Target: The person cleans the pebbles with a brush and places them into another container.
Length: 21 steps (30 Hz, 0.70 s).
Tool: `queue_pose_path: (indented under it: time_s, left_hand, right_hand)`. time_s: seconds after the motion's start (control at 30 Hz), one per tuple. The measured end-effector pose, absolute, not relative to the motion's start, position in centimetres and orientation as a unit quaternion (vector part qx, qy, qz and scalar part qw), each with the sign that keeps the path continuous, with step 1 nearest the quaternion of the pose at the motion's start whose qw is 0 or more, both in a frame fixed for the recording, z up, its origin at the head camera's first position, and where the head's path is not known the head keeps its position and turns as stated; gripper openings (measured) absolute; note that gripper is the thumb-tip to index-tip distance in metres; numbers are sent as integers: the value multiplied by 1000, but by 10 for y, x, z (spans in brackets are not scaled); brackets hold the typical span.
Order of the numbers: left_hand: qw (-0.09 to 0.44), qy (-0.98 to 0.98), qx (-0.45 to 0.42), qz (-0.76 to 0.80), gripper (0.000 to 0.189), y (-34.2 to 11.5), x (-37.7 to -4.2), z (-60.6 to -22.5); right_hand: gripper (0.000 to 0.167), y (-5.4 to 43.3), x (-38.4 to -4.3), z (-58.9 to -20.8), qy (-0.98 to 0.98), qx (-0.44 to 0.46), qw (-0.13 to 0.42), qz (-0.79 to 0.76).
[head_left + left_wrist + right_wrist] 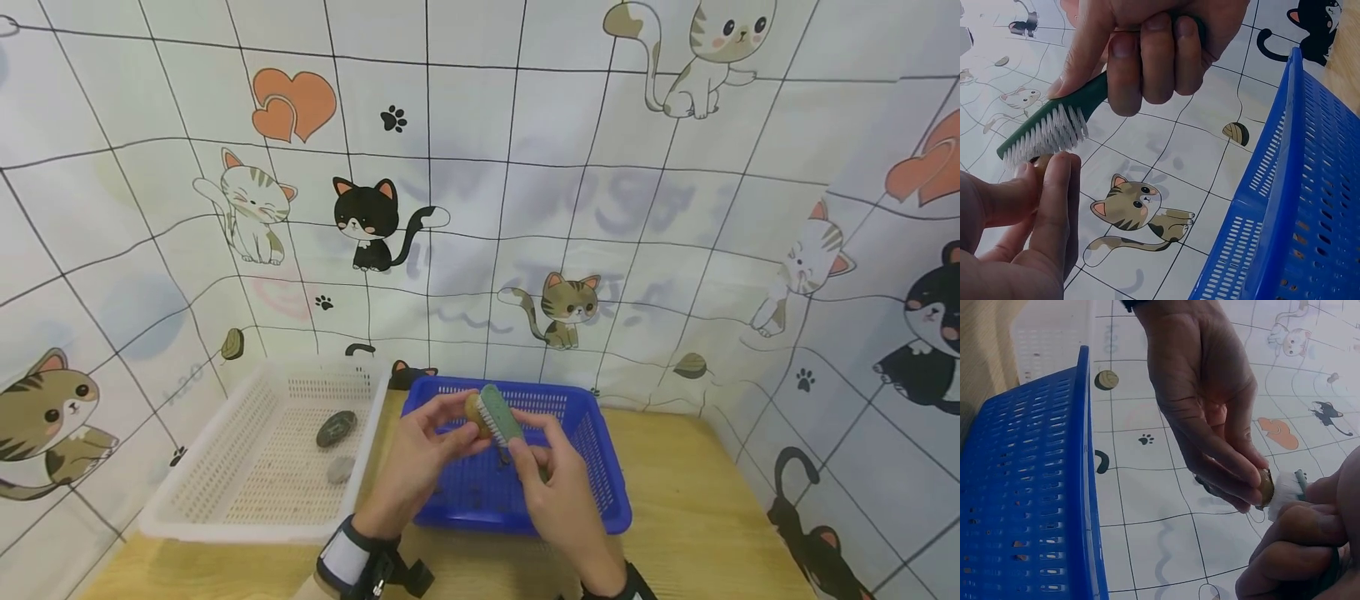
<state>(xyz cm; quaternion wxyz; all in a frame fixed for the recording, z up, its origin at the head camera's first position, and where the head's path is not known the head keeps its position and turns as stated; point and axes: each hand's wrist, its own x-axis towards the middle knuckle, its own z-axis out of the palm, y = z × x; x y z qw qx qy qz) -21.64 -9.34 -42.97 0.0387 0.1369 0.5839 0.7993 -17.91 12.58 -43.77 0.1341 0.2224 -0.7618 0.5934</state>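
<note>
Over the table (675,483), short of its far edge, your left hand (422,457) pinches with thumb and fingertips; your right hand (558,490), thumb extended, curls its fingers into a grip.

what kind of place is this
Probably a makeshift indoor work corner: a wooden tabletop, cat-print sheeting behind and beside it, and a green bristle brush in use.

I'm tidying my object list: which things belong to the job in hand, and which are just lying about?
Job:
- green brush, right hand
- brown piece, left hand
- likely blue basket, white basket, dark stone, pale stone

Apparently just around:
- cat-print backdrop
- wooden tabletop
</note>
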Motion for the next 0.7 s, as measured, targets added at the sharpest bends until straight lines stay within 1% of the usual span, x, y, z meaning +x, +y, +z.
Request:
queue_pose_path:
  time_s: [0.2, 0.43, 0.6, 0.7]
  left_hand:
    - [31, 586, 140, 797, 54, -96, -215, -433]
    - [39, 597, 133, 790, 52, -96, -217, -435]
    - [27, 587, 131, 798, 52, -95, -219, -435]
    - [26, 586, 125, 800, 49, -94, -220, -435]
  right_hand:
    - [33, 122, -181, -440, -768, 206, 127, 593]
    - [31, 123, -181, -440, -771, 191, 121, 596]
    - [31, 123, -183, -439, -770, 196, 112, 597]
    - [31, 124, -182, -439, -767, 205, 104, 599]
